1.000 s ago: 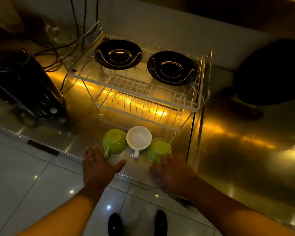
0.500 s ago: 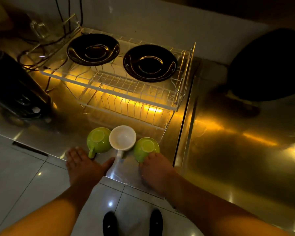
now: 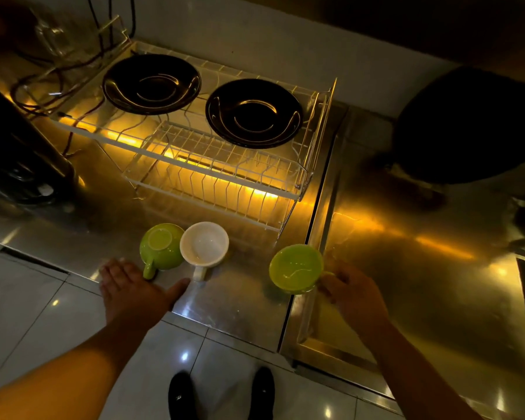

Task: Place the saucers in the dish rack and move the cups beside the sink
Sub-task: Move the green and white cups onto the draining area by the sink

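Right hand [image 3: 350, 291] gripping green cup [image 3: 296, 267], left hand [image 3: 134, 291] flat

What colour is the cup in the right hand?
Green cup, right hand; head view.

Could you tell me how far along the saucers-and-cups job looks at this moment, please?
Done: both black saucers lie on the dish rack's top tier. In hand: the right hand holds a green cup at the sink's edge. Left: the other green cup and the white cup sit before the rack, with the left hand flat beside them.
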Demonstrator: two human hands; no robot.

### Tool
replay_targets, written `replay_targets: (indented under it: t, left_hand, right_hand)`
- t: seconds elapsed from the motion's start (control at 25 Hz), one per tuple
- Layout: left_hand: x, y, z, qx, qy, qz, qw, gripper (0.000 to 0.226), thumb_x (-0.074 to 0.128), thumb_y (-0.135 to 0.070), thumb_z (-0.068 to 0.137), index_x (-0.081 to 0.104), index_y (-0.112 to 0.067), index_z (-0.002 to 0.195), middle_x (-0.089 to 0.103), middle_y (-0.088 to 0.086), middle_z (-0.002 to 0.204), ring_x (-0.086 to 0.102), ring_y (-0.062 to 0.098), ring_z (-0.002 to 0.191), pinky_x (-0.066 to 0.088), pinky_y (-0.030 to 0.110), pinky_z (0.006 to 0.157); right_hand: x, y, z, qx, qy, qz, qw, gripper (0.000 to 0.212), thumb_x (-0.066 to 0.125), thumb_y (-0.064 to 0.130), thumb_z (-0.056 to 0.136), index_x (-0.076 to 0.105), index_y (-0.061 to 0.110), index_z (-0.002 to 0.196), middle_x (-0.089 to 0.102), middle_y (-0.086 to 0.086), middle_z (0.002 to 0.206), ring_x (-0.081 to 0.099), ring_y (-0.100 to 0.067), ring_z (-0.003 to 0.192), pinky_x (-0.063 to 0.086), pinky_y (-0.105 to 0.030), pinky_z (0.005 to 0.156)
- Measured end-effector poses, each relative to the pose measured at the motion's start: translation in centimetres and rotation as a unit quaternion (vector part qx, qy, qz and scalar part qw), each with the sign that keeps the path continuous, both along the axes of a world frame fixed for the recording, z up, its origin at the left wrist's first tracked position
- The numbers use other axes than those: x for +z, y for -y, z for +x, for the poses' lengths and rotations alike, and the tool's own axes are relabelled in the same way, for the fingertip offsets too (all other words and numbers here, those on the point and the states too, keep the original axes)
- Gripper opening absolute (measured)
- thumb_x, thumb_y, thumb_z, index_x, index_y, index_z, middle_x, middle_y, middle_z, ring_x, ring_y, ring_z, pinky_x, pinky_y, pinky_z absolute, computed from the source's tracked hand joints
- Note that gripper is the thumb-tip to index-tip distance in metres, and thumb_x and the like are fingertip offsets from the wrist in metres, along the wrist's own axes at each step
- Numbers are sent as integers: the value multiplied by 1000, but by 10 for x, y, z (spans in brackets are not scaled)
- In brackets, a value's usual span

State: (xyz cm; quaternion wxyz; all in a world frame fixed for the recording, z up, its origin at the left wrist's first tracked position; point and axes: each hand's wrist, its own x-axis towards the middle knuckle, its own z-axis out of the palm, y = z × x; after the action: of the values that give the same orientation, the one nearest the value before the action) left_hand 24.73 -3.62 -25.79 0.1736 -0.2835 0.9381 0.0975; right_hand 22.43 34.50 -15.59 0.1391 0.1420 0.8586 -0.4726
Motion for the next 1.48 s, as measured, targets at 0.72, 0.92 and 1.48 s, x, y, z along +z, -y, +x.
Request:
replay_targets:
  t: [0.72, 0.92, 1.48]
  left_hand:
    - [-39, 16, -4, 4, -16, -18, 1000, 150, 24, -107, 52, 5, 2, 154, 6, 30, 161, 2, 45, 149, 15, 60, 117]
    - [-40, 17, -4, -3, -6, -28, 1000, 151, 20, -107, 52, 5, 3, 154, 8, 30, 162, 2, 44, 149, 15, 59, 117]
    - [-39, 17, -4, -5, 0, -21, 1000, 151, 17, -107, 52, 0, 1, 155, 0, 29, 163, -3, 44, 150, 12, 59, 118]
  right_hand:
    - [-86, -27, -95, -365, 34, -220, 904, 6, 69, 23, 91, 74, 20, 89, 72, -6, 97, 65, -22, 94, 53, -40, 81]
    - [-96, -27, -101, -372, 36, -186, 909, 8, 69, 27, 91, 73, 20, 89, 70, -3, 85, 63, -17, 80, 51, -34, 68]
    - [-106, -30, -106, -338, 127, -172, 916, 19, 59, 24, 90, 74, 15, 96, 70, -2, 79, 53, -15, 63, 46, -32, 60]
